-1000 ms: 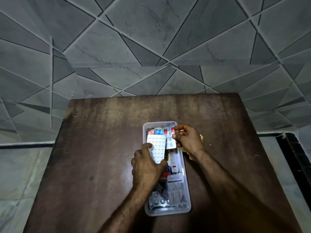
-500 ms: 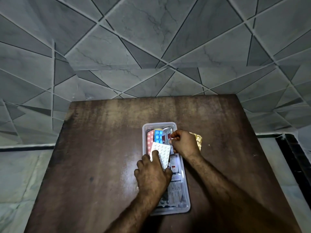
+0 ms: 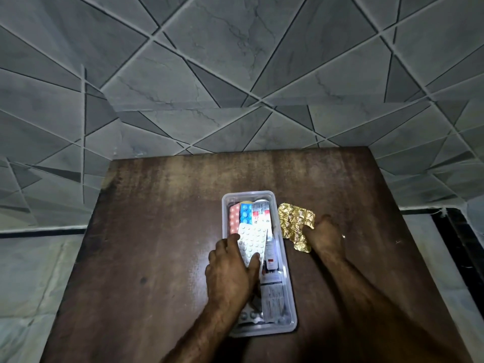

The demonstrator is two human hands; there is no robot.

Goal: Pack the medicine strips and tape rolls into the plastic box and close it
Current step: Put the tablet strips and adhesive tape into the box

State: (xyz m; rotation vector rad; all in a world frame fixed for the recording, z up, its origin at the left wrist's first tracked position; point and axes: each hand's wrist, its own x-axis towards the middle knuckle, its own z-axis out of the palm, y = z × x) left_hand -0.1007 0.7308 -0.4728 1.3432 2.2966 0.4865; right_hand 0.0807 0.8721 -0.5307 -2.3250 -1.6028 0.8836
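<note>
One gold strip (image 3: 296, 226) lies on the counter (image 3: 157, 231), just right of the open plastic box (image 3: 288, 289). Right hand (image 3: 326, 238) touches it, grip unclear; left hand (image 3: 230, 273) pinches a white strip (image 3: 252, 244) inside. Packing step; next, lift gold strip in.

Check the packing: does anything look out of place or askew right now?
Yes. The gold strip lies outside the plastic box, on the table to its right, crumpled, with the right hand on it. Inside, the white strip sits tilted across the others under the left hand.
</note>
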